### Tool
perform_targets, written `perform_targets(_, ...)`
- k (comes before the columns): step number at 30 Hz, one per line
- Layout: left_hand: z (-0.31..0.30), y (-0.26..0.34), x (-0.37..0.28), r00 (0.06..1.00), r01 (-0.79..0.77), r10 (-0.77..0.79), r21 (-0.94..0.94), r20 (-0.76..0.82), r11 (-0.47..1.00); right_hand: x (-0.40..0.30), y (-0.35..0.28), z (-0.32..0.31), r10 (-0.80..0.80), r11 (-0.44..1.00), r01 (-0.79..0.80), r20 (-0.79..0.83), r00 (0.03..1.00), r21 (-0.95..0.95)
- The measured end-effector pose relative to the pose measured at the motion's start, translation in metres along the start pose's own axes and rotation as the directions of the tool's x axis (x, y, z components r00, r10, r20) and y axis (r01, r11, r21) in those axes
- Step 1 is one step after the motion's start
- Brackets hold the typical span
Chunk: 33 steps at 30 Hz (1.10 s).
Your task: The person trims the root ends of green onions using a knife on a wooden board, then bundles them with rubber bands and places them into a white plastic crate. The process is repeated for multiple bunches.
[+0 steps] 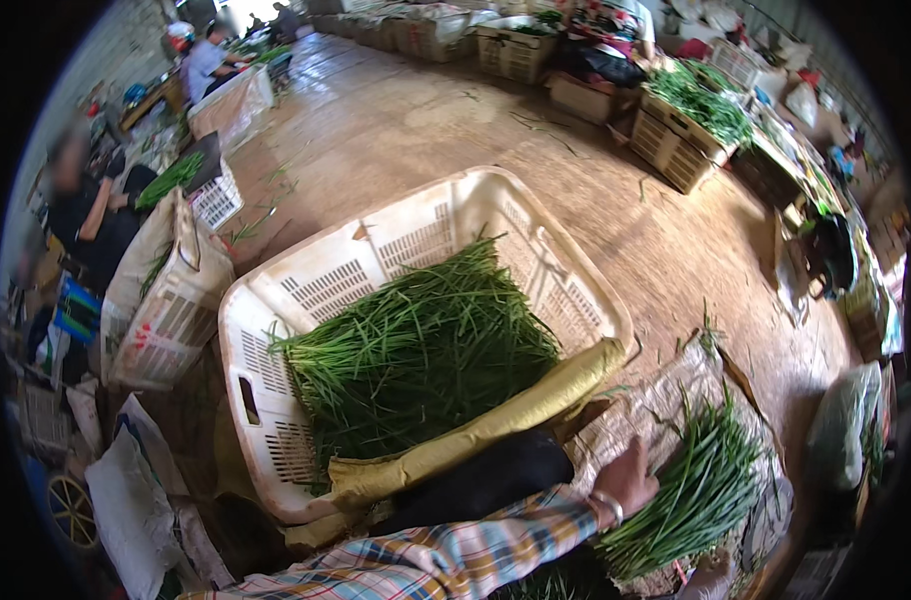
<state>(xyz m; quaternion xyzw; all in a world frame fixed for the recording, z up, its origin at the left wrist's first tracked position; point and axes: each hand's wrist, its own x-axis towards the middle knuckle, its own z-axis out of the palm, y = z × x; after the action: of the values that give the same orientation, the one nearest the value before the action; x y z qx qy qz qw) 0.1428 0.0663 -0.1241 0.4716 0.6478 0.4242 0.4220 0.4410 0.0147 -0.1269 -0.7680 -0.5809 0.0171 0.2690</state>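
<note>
My left hand (626, 480), with a pale bracelet at the wrist below a plaid sleeve, reaches out to the right. Its index finger points away from me and the thumb stands apart; nothing shows in it. Close beside it lies a loose bundle of garlic chives (695, 480) on a plastic-covered surface (628, 412). My right hand (707, 579) is partly cut off at the bottom edge, by the lower end of the bundle; its grip is hidden. Before me stands a large white plastic crate (425, 214) holding more chives (418, 330). Yellow sheeting (485, 435) covers its near rim.
A sack-lined crate (167, 300) stands to the left, near a seated person (95, 202). Another person (212, 64) sits farther back. At the upper right, a tan crate (673, 142) is heaped with greens. A green-tinted plastic bag (842, 427) stands at the right.
</note>
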Motion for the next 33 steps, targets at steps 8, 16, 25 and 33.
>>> perform_targets(8, -0.227, 0.013, -0.019, 0.956, -0.290, 0.285, -0.089, -0.068, 0.953, 0.053, -0.274, 0.056, -0.618, 0.780, 0.597, 0.078, 0.782, 0.187)
perform_targets(16, -0.281, -0.123, 0.066, 0.979, -0.090, 0.155, 0.406, -0.132, 0.910, 0.042, -0.385, 0.193, -0.507, 0.820, 0.566, 0.564, 0.652, 0.082)
perform_targets(25, -0.229, -0.217, 0.222, 0.905, -0.170, 0.340, 0.516, -0.255, 0.839, 0.041, -0.381, 0.207, -0.564, 0.815, 0.550, 0.467, 0.680, 0.183)
perform_targets(33, -0.311, -0.277, 0.280, 0.863, -0.179, 0.469, 0.755, -0.188, 0.631, 0.039, -0.379, 0.208, -0.614, 0.786, 0.583, 0.374, 0.695, 0.208)
